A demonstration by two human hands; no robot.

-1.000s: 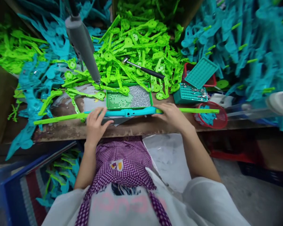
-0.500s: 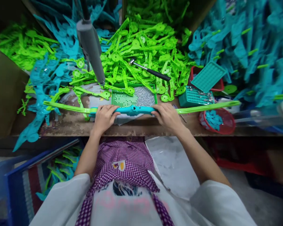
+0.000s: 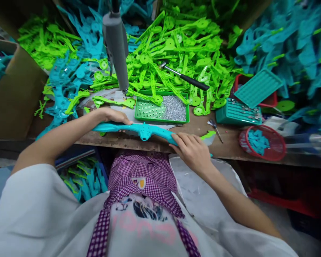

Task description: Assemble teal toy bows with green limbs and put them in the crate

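A long turquoise plastic part with a raised middle and two wing-like arms is held level over the front of the bench. My left hand grips its left arm from behind, the thumb along the top and most fingers hidden underneath. My right hand is wrapped over the right arm. A lime-green tip shows past my right hand. Just behind the part lies a green tray filled partly with small silvery pieces. Left of the tray, a grey power screwdriver hangs with its bit pointing down.
Behind the tray rises a heap of lime-green plastic parts, with a hammer on it. Turquoise parts are piled at right. A teal box, scissors and a red basket stand right; a cardboard box left.
The part has turned over: its raised side now shows, and the long lime-green strips are mostly out of sight. My left hand has shifted its hold to behind the part. The view has also shifted.
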